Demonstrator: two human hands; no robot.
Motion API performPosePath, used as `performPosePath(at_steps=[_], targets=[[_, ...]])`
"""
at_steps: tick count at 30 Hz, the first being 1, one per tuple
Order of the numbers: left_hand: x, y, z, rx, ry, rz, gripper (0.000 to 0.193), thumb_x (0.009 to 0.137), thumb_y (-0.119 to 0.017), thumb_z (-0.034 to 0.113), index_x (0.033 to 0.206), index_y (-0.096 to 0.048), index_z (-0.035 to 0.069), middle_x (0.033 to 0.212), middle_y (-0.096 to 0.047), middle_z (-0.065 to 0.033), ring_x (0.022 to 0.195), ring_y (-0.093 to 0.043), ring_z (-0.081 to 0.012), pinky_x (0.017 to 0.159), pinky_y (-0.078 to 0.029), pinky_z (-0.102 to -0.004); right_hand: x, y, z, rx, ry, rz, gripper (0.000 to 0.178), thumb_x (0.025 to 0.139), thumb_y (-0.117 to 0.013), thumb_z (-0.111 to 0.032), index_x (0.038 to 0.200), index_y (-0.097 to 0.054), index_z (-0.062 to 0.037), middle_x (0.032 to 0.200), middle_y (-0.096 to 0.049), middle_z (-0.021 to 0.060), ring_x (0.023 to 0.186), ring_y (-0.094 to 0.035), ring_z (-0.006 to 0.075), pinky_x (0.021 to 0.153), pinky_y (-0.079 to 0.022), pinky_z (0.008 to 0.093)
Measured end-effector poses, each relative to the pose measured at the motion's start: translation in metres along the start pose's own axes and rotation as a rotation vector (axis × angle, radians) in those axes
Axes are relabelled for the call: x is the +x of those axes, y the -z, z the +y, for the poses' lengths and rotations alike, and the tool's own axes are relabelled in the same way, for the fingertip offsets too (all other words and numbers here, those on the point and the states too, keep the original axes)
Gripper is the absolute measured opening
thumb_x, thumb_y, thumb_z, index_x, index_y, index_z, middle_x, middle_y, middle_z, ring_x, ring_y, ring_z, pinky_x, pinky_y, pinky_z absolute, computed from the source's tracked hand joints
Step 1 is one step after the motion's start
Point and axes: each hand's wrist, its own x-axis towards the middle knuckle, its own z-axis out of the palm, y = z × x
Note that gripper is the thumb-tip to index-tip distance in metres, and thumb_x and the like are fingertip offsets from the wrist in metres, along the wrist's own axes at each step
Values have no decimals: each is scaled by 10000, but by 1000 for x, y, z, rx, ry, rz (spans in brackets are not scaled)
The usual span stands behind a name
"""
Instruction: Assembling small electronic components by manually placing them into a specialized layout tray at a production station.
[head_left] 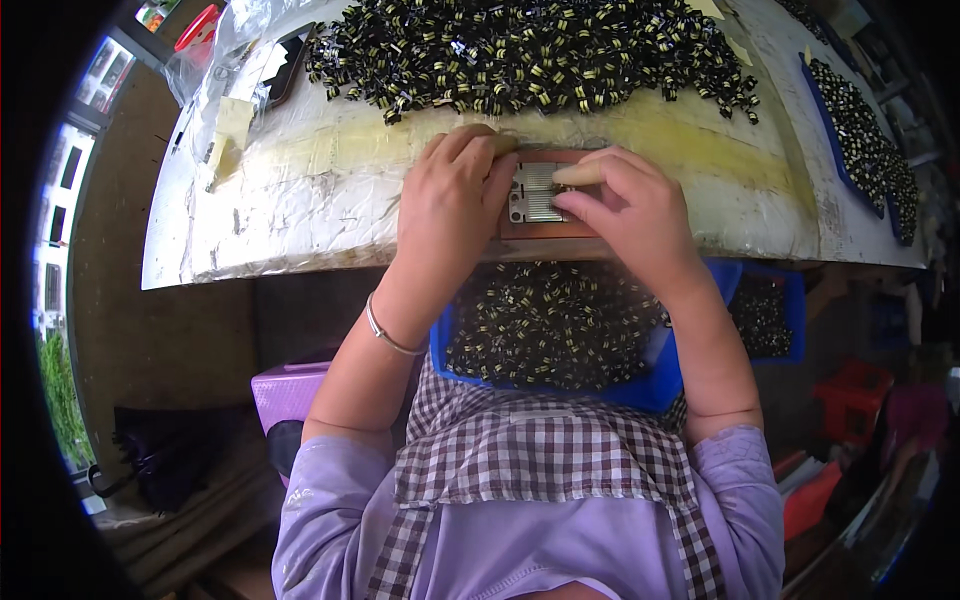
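A small metal plate with fine parallel ridges (541, 192) lies on an orange-brown board (552, 230) at the table's near edge. My left hand (447, 195) is closed against the board's left side, thumb along its edge, the other fingers curled at the far corner. Over the right part of the ridges, thumb and forefinger of my right hand (640, 205) come together in a pinch. Whatever lies between those fingertips is too small or hidden to tell. Beige coverings show on a finger of each hand.
A large heap of small black-and-yellow parts (530, 55) spreads across the far table. In my lap a blue bin (660, 385) holds more such parts. At the right stand a blue tray (840, 150) and another blue bin (795, 310). A phone-like dark object (292, 65) lies far left.
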Motion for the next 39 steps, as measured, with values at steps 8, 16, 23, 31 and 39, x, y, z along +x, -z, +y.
performPosePath(at_steps=[8,16,23,31,39], targets=[[-4,4,5,-295,78,-49,116,825,-689,97,932,-689,54,796,-644,-104,741,-610,-294,665,-500,-394,5,-2,11,115,30,-26,160,746,-772,-12,888,-699,-14,883,-668,59,755,-626,152,643,-502,258],[-4,15,12,-239,-34,-97,120,788,-714,82,906,-701,62,786,-642,-85,733,-604,-287,668,-499,-395,7,-1,1,-18,28,-80,159,743,-766,1,878,-684,-2,862,-661,76,774,-633,170,660,-504,272],[-8,-1,15,-285,-32,-75,104,774,-716,75,872,-689,54,779,-633,-78,746,-590,-287,687,-493,-391,8,-4,5,43,7,126,106,810,-736,-58,901,-696,-23,760,-644,52,680,-604,153,610,-480,268],[-11,-13,28,-118,-188,-41,140,753,-724,80,889,-693,71,796,-627,-68,770,-579,-275,716,-492,-387,42,-8,31,-450,-99,262,154,853,-717,-206,943,-667,-91,779,-657,59,643,-620,212,611,-488,352],[-12,-10,24,-193,-128,-69,158,740,-719,58,887,-663,58,777,-588,-78,803,-576,-289,720,-490,-392,30,-11,14,-115,-128,258,227,824,-712,-83,1047,-677,-100,769,-585,18,561,-475,142,565,-445,281]])
